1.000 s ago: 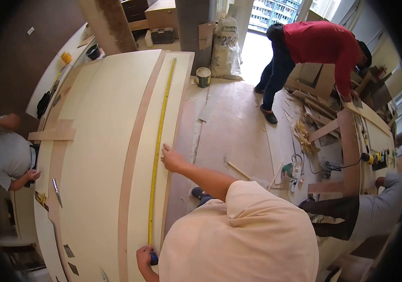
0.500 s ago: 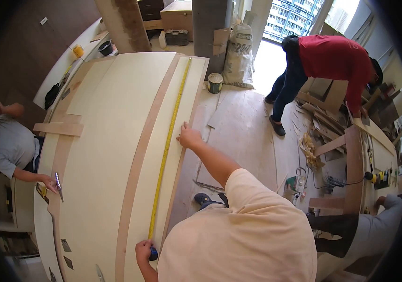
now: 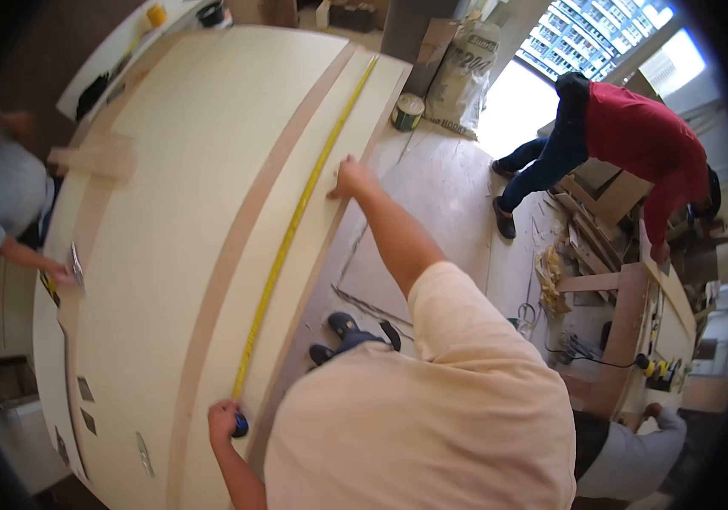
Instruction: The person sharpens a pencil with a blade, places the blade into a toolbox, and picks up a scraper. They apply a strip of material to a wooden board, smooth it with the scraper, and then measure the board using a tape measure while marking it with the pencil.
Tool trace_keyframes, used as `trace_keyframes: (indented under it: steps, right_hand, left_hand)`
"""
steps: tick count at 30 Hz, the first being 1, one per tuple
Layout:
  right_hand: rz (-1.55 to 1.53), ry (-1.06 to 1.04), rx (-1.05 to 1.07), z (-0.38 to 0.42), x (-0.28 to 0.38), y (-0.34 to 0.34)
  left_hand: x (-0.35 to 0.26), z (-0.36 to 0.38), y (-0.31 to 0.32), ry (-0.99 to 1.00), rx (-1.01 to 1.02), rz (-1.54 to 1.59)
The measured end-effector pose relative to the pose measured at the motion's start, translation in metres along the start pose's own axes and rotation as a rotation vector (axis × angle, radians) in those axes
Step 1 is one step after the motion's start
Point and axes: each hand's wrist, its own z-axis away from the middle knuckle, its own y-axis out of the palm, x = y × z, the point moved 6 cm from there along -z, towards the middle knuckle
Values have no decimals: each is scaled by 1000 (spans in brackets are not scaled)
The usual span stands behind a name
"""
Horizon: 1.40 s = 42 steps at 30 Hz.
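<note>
My left hand (image 3: 223,418) is closed around a dark blue tape measure (image 3: 241,425) at the near end of a large pale panel (image 3: 156,246). Its yellow blade (image 3: 298,223) runs out straight along the panel, beside a brown strip (image 3: 249,200), and reaches almost to the far edge. My right hand (image 3: 352,178) is at the panel's right border, to the right of the blade and apart from it. Its fingers are curled together; whatever they may hold is too small to make out.
Across the panel, a person in grey (image 3: 11,200) holds a metal tool (image 3: 77,265). A person in red (image 3: 640,127) bends over wood offcuts (image 3: 589,242) at right. A tin (image 3: 407,111) and a sack (image 3: 463,76) stand beyond the panel. Another person (image 3: 636,450) works at lower right.
The view has turned, so the panel appears tilted further. My left hand still grips the tape measure with the blade extended, and my right hand stays near the panel's right border.
</note>
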Motion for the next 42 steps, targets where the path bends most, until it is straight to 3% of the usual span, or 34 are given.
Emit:
trace_keyframes:
  steps: [2,4,16,26,30,40,42]
  right_hand:
    - [71,33,41,-4,-5,3]
    - [58,55,-188,1,-10,5]
    - [15,66,-151,-26,-18,-2]
    - [-206,159,-439,-132,-106,-111]
    - [-128,181,-415,-179,-136,-159]
    - [116,154,-264,-268,-157,-174]
    - [188,145,-278,-273,-157,-167]
  left_hand:
    - [-1,-1,-2,23,-4,-114]
    - [5,-3,3,30,-4,10]
    - [3,-10,1,-17,8,-72]
    - [-6,0,0,-139,31,-63]
    - [-3,-1,3,-221,-2,-104]
    - [-11,4,14,-434,-126,-309]
    - [52,-19,41,-41,-16,-776]
